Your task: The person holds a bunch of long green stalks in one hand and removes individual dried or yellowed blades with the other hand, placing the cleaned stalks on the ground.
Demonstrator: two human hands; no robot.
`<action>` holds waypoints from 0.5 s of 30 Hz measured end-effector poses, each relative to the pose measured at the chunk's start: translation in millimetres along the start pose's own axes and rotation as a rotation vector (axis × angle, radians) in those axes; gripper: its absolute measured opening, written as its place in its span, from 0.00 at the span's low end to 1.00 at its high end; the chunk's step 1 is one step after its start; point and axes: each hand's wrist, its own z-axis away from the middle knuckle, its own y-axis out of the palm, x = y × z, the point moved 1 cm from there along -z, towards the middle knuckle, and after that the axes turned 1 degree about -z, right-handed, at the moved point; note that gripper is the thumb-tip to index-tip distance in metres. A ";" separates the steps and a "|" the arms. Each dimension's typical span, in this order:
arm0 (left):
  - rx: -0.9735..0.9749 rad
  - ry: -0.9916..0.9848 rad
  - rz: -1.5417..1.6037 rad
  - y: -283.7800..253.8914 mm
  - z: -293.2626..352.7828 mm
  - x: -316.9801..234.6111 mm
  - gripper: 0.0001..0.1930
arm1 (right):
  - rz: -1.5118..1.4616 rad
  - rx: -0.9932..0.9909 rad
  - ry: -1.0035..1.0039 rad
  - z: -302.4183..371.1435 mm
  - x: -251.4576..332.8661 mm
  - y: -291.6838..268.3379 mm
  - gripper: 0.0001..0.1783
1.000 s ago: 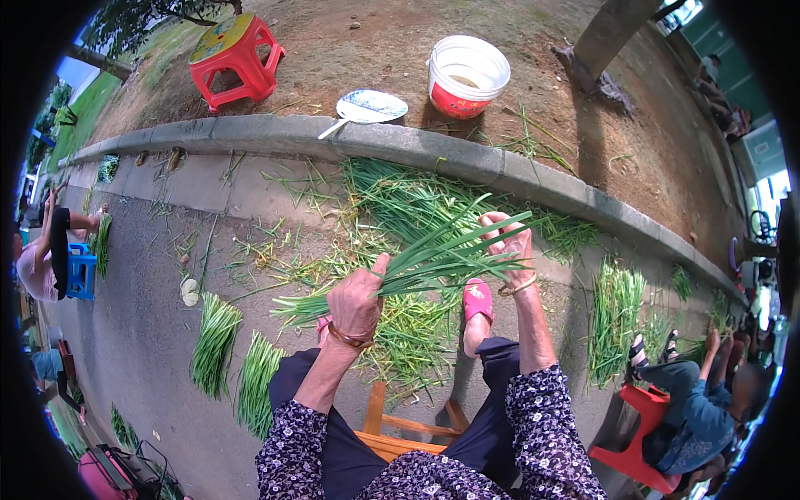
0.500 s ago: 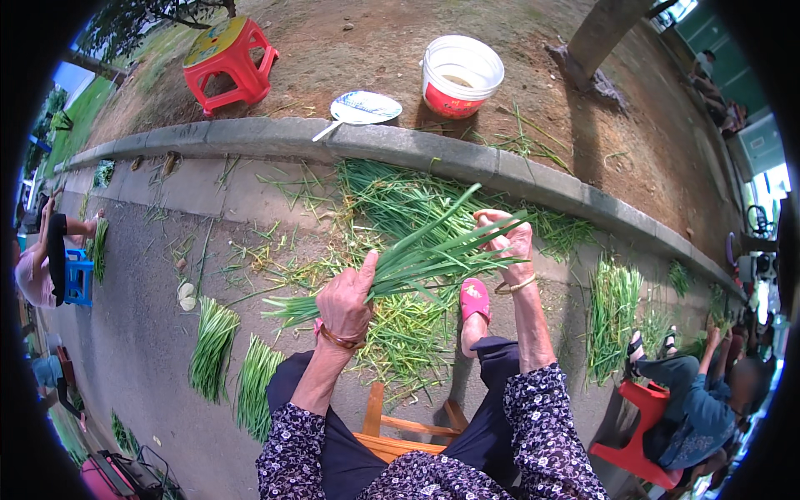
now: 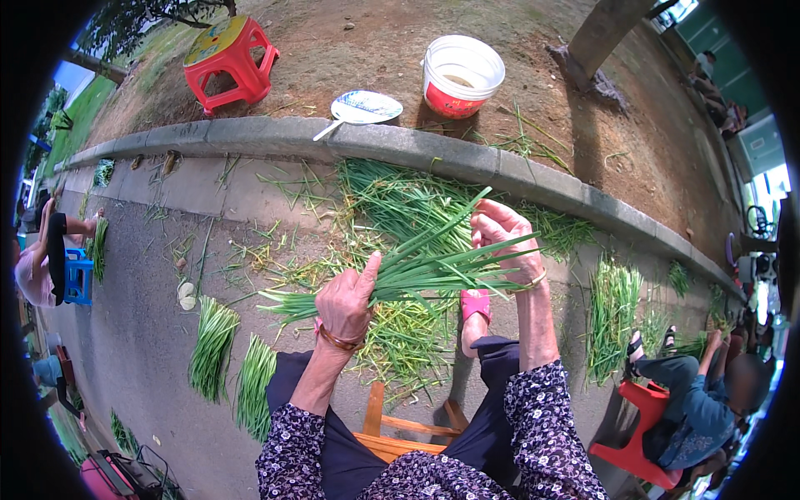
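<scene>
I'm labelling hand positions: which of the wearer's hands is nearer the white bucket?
Right. The right hand is below and slightly right of the white bucket in the picture; the left hand, gripping the green bunch, is lower, farther left and farther away.

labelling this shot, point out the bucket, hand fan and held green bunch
bucket (image 3: 451,98), head view, on its red wall
hand fan (image 3: 368,107), head view, on its blade
green bunch (image 3: 429,275), head view, on its leaves

Nothing I can actually read tbh, the red label (image 3: 450,102) on the white bucket (image 3: 461,60), upper middle, is too small and blurry.
</scene>
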 end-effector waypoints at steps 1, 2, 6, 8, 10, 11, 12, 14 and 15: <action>-0.005 0.006 -0.005 0.5 -0.6 -0.8 0.30 | -0.035 0.001 -0.004 -0.2 0.8 -1.6 0.15; -0.009 0.012 -0.009 1.1 -1.4 -1.6 0.29 | -0.069 0.001 -0.008 -0.8 1.5 -3.8 0.15; -0.023 0.014 -0.005 -1.0 -1.1 -0.2 0.29 | -0.198 0.006 0.029 -2.4 -0.3 -3.3 0.12; -0.023 0.012 0.000 -1.2 -0.3 0.2 0.29 | -0.236 0.017 0.084 -4.1 -3.3 -5.4 0.12; -0.026 0.019 0.005 -0.5 -0.2 -0.1 0.28 | -0.262 0.022 0.100 -3.0 -2.9 -6.6 0.12; -0.028 0.023 0.010 0.4 -0.7 -0.5 0.28 | -0.274 0.023 0.106 -2.0 -1.1 -6.7 0.12; -0.028 0.026 0.014 1.1 -1.4 -0.9 0.28 | -0.303 0.035 0.091 -0.8 1.5 -6.7 0.13; -0.023 0.031 0.012 0.0 -0.9 -0.2 0.28 | -0.370 0.066 0.067 2.4 7.6 -0.8 0.13; -0.023 0.032 0.012 -0.2 -0.5 0.4 0.28 | -0.403 0.082 0.054 3.1 8.6 0.7 0.14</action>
